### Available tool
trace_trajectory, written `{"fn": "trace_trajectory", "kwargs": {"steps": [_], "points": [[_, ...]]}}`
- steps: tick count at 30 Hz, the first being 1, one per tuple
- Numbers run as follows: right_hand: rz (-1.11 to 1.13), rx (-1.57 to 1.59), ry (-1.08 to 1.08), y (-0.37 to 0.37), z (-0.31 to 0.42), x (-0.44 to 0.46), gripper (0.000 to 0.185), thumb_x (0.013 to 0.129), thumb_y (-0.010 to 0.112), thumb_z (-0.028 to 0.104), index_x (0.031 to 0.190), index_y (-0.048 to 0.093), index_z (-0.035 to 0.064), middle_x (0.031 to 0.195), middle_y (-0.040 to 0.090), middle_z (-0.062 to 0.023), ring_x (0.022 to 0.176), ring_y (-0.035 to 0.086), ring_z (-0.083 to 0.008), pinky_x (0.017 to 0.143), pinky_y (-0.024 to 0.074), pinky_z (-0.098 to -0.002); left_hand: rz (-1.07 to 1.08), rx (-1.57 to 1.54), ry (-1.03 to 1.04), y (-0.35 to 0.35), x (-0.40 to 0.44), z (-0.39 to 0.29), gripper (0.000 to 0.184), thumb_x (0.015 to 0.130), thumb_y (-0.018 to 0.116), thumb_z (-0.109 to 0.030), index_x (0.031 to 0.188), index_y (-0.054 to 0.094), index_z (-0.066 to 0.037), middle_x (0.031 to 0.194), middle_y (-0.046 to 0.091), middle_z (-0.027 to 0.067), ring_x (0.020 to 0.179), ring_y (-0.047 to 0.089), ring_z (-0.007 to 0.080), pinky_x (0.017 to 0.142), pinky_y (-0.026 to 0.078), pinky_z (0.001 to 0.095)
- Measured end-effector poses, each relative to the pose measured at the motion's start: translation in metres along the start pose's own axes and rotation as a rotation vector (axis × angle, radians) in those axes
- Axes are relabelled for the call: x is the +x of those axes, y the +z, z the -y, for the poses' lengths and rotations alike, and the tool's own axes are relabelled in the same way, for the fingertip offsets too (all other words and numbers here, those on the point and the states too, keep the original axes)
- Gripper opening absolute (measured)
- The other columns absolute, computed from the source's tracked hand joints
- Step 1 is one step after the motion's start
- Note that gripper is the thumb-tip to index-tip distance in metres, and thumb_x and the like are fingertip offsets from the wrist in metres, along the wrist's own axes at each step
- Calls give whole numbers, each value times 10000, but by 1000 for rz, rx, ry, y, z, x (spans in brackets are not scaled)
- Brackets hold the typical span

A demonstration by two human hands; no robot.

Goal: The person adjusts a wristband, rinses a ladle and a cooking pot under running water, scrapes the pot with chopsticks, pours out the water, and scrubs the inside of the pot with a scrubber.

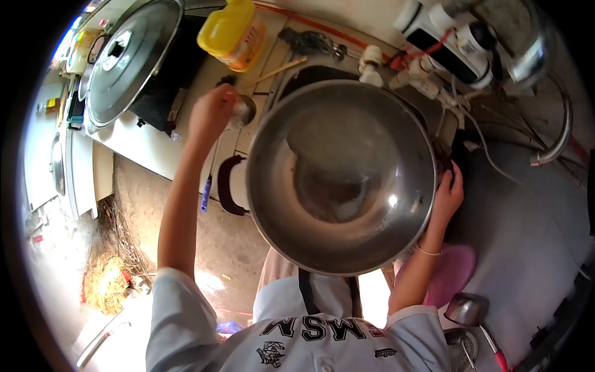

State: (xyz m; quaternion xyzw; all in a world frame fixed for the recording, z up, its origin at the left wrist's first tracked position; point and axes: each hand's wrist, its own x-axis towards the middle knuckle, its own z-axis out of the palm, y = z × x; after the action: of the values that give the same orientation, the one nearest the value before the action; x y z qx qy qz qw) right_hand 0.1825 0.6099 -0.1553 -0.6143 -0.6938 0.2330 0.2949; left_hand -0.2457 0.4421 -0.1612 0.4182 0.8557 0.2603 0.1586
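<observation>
A large metal wok [347,242] is tilted toward me in front of my body, with a little cloudy liquid [334,146] in it. My right hand [447,195] is closed round the handle on its right side. The left loop handle [227,186] is free. My left hand [212,111] is over the counter, fingers curled; a small dark clump [227,80] shows at its fingertips, too unclear to name. Right beside that hand is the round metal head of a ladle [243,113]. A blue handle [206,195] sticks out past the counter edge below.
A yellow plastic tub [232,37] and a large lidded pot [133,62] stand on the tiled counter [155,152]. White pipes [427,80] and a curved metal tap [561,136] are at the right. A pink basin [455,273] and a metal ladle [468,310] lie lower right.
</observation>
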Motion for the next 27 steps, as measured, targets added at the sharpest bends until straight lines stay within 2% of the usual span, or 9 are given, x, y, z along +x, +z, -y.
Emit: {"fn": "trace_trajectory", "kwargs": {"steps": [2,5,10,14,17,19,21,23,27], "points": [[19,35,17,2,-7,2,268,887,484,130,1111,588,28,999,649,-130,886,624,-213,795,466,-307,95,147,-113,30,20,25,192,840,486,-169,985,606,-129,961,623,89,852,616,278,714,487,395],[25,7,-6,1,0,1,277,895,469,136,1125,579,27,1025,644,-118,914,610,-189,816,456,-306,0,314,142,84,57,48,183,801,495,-107,960,585,-105,963,587,100,946,575,280,783,481,392],[9,-188,36,-4,-5,-2,284,874,492,125,1126,568,19,1069,616,-122,967,583,-234,846,437,-314,-64,684,364,137,95,71,141,772,511,-84,912,519,-62,872,571,100,866,582,266,677,517,397],[-188,-324,-124,-15,14,-16,294,834,522,59,1125,556,24,1097,582,-129,1003,549,-264,830,438,-343,-17,619,386,131,89,62,125,777,506,-87,898,500,-58,881,570,100,823,599,272,610,523,389],[-241,-352,-202,-17,65,-34,279,846,501,31,1119,555,17,1090,581,-120,1002,548,-213,819,444,-320,133,404,373,75,62,-2,135,818,476,-83,948,467,-47,915,556,157,860,576,329,650,487,446],[117,188,47,-7,98,-44,267,869,474,16,1122,558,23,1093,580,-98,1010,536,-154,813,438,-269,173,124,110,31,38,-47,103,875,445,-114,923,469,-26,941,577,197,848,575,368,661,469,454],[454,437,30,7,134,-48,280,888,464,17,1158,540,16,1109,571,-70,1018,518,-117,805,427,-236,254,-19,102,-4,12,-77,144,909,435,-135,957,493,-12,915,619,150,781,606,299,633,475,402],[672,758,56,26,167,-48,310,888,496,41,1196,513,6,1126,564,-71,1020,517,-119,795,426,-230,367,-444,309,-25,-28,-96,175,915,448,-122,1019,505,7,839,621,67,695,580,180,604,468,312],[749,938,83,39,196,-39,333,904,503,101,1220,491,-3,1132,556,-68,979,515,-107,765,428,-215,978,-846,-4,-41,-60,-134,179,939,417,-110,1018,518,14,817,592,45,683,536,99,612,450,234]]}}
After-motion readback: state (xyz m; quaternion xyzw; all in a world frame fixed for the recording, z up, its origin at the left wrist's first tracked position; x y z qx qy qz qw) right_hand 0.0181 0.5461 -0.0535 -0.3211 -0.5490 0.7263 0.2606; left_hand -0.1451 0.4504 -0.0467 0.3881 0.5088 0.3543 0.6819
